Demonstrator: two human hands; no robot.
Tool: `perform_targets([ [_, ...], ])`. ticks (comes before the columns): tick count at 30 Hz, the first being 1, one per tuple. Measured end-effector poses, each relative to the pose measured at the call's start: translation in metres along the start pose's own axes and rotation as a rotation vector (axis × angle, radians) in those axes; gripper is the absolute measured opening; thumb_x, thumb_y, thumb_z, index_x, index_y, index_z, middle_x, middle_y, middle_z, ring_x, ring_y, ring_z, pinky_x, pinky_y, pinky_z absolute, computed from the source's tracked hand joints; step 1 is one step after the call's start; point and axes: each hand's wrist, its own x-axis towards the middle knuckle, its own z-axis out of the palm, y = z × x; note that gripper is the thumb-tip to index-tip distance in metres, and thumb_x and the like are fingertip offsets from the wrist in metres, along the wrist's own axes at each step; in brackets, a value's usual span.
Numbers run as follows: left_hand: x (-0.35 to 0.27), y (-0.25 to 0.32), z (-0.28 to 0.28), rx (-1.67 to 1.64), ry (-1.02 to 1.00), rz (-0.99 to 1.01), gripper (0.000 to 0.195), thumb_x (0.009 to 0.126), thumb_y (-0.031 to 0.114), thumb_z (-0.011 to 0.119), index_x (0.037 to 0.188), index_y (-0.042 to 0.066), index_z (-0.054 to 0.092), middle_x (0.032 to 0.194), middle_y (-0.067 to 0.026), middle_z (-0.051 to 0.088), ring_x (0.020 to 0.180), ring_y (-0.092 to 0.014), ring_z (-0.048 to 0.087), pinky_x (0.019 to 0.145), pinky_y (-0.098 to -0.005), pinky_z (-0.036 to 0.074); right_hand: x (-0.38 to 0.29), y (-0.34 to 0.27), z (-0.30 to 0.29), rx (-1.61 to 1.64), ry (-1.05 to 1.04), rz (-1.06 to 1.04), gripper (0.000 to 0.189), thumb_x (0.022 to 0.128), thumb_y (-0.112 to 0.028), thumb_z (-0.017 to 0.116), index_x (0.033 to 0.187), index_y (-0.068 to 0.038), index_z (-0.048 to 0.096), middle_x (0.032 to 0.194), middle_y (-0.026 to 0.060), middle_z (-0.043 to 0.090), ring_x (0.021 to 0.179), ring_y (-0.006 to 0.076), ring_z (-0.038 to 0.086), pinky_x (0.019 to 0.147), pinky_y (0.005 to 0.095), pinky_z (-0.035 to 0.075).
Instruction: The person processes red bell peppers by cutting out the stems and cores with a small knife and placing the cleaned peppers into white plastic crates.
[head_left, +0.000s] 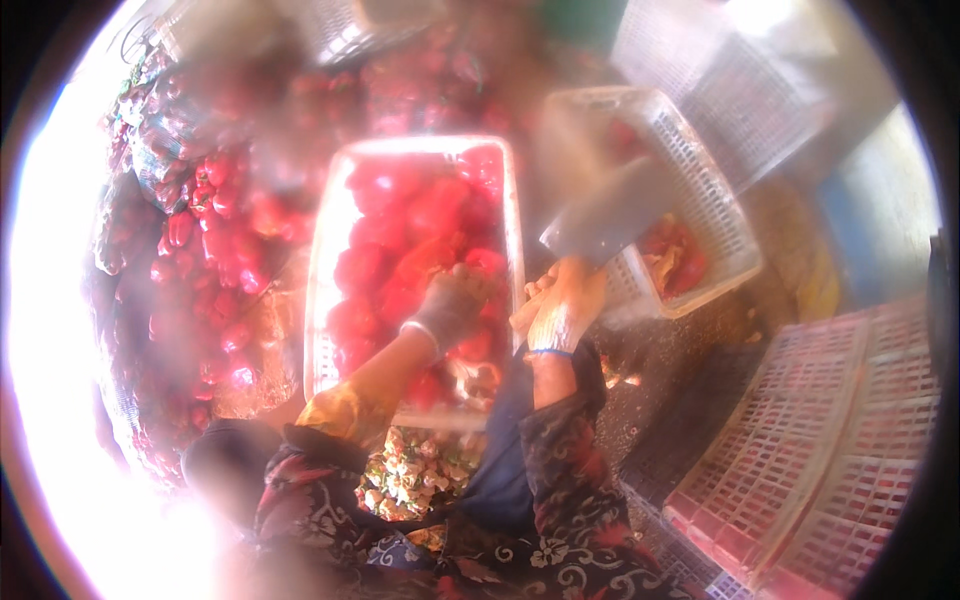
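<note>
A pale plastic crate (517, 225) full of red bell peppers (405, 217) stands in front of me. My left hand (454, 300), in a dark grey glove, reaches in over the peppers at the crate's right side. Blur hides whether its fingers hold one. My right hand (566, 304) wears a whitish knit glove with a blue cuff edge and is beside the crate's right rim. It grips a tool with a broad flat metal blade, apparently a cleaver (611, 210), pointing up and right; the handle is hidden. Pale pepper scraps (472, 379) lie at the crate's near end.
Between my legs is a heap of cut pepper cores (416, 472). A second white crate (720, 277) at the right holds some red pieces (671, 259). Loose peppers (217, 247) cover the ground leftward. More crates stand lower right (817, 435) and upper right (750, 112).
</note>
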Motion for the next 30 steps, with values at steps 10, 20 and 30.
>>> perform_targets([
  [10,0.001,-0.088,-0.011,-0.581,0.298,-0.509,0.026,0.086,0.021,0.071,0.109,0.009,0.070,0.090,-0.0126,0.072,0.087,-0.032,0.071,0.078,-0.0452,0.056,-0.013,-0.014,0.025,-0.129,0.067,-0.028,0.016,0.091,-0.013,0.060,0.081,-0.009,0.049,0.066,0.0012,0.047,0.053,0.0128,0.046,0.053,0.0291,0.044],
  [20,0.012,-0.110,0.002,-0.473,0.346,0.044,0.035,0.089,0.019,0.064,0.123,0.011,0.066,0.117,-0.0077,0.069,0.109,-0.033,0.063,0.100,-0.0452,0.048,-0.018,-0.003,0.020,-0.303,-0.122,-0.113,0.013,0.095,-0.012,0.058,0.088,-0.006,0.048,0.071,0.0031,0.050,0.057,0.0152,0.049,0.056,0.0327,0.046],
  [30,-0.130,0.032,0.034,-0.430,-0.062,-0.419,0.073,0.092,0.033,0.060,0.153,0.003,0.033,0.146,-0.0260,0.046,0.127,-0.043,0.054,0.103,-0.0480,0.049,-0.012,-0.006,0.010,-0.371,-0.174,-0.057,0.023,0.097,-0.016,0.060,0.114,-0.002,0.055,0.068,0.0043,0.054,0.052,0.0160,0.054,0.048,0.0282,0.046],
])
